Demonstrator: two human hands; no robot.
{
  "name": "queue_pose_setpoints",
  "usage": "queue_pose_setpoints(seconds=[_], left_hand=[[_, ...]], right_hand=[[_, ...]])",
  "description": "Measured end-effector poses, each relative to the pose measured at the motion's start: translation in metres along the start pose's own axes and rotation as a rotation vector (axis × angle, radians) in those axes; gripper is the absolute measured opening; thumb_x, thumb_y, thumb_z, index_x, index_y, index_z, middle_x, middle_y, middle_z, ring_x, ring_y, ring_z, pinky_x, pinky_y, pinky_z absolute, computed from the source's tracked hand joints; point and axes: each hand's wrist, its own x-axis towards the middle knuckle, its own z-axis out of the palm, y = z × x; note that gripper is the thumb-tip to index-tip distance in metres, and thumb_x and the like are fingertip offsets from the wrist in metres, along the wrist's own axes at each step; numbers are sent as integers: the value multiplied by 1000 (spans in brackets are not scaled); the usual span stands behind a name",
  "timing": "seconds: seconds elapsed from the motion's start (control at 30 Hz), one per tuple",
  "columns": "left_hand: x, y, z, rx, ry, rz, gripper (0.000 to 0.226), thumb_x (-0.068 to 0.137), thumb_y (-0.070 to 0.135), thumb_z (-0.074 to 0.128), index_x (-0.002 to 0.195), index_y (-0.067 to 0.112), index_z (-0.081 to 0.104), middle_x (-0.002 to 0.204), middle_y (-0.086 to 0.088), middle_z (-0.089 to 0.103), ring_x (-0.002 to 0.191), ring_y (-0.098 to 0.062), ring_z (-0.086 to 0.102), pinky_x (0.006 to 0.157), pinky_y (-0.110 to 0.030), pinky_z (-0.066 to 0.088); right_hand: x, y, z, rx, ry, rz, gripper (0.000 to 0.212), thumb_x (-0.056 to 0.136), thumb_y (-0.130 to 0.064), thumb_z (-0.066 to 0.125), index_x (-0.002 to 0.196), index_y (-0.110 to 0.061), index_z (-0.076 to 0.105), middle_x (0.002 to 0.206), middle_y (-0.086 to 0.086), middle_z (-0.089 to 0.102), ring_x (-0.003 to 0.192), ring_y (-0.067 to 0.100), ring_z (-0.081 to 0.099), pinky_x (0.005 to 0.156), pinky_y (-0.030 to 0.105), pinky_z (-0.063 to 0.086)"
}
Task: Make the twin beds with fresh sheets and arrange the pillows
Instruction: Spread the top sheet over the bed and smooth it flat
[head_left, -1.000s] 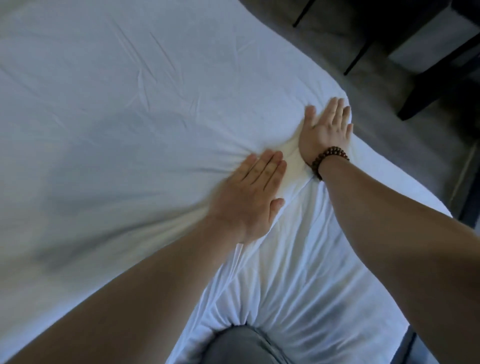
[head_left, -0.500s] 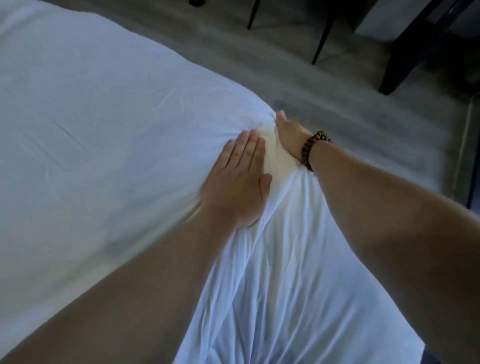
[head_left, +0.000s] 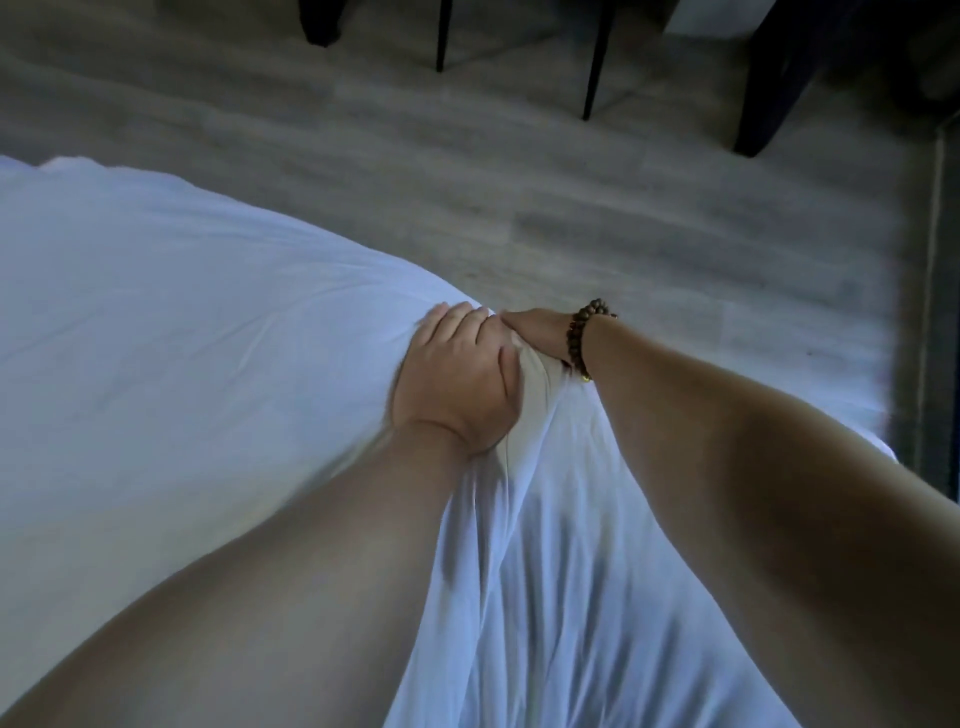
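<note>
As left hand (head_left: 457, 379) presses sheet (head_left: 182, 338), right hand (head_left: 535, 330) just beside

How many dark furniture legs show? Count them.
4, along the top: thick leg at left, two thin legs mid-frame, thick leg right. Others may be cut off.

Bare forearms; a brown beaded bracelet (head_left: 581, 340) circles the right wrist.
</note>
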Motion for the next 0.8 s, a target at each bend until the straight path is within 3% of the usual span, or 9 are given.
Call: queue_pose_setpoints(seconds=[0.1,0.3,0.43,0.5,0.6,0.7,0.8], left_hand=[[-1,-3,6,-18,33,13,48,100,31,34,128,6,65,132,-8,65,132,-26,52,119,-40,28],[0,-7,13,0,-23,16,54,98,33,31,139,8,56,146,-5,54,143,-24,40,123,-40,21],[1,-8,20,1,-57,17,57,99,33,27,144,10,52,154,-4,46,148,-24,33,123,-42,20],[1,-9,24,-1,-55,19,57,99,33,27,145,11,51,155,-5,44,148,-24,32,123,-43,20],[0,-10,27,-6,-46,25,56,99,32,28,146,12,50,156,-5,43,149,-24,31,123,-44,21],[-1,-11,28,-3,-53,37,56,99,33,28,147,13,48,157,-4,41,150,-24,29,123,-45,21],[-1,-11,27,10,-56,41,56,98,32,30,148,13,48,158,-4,40,150,-24,29,123,-44,22]], right_hand=[[21,8,-2,91,-55,63,54,102,-57,35,133,-22,60,131,-1,62,116,18,60,107,37,44],[47,14,-2,222,-140,157,57,96,-63,39,127,-22,64,123,3,69,110,22,66,104,42,49],[70,18,0,197,-146,206,66,97,-64,33,136,-16,58,135,7,62,117,25,62,109,43,43],[72,13,0,155,-141,249,68,101,-58,26,140,-10,52,140,11,56,123,28,57,112,41,37],[70,7,-6,126,-37,173,50,107,-32,29,138,0,52,142,18,53,129,33,51,111,37,37],[79,14,-21,90,138,110,35,107,-15,35,123,4,60,133,20,57,125,31,53,100,31,39],[84,27,-30,463,187,135,25,105,-15,41,85,-10,55,95,12,54,89,25,54,74,28,40]])
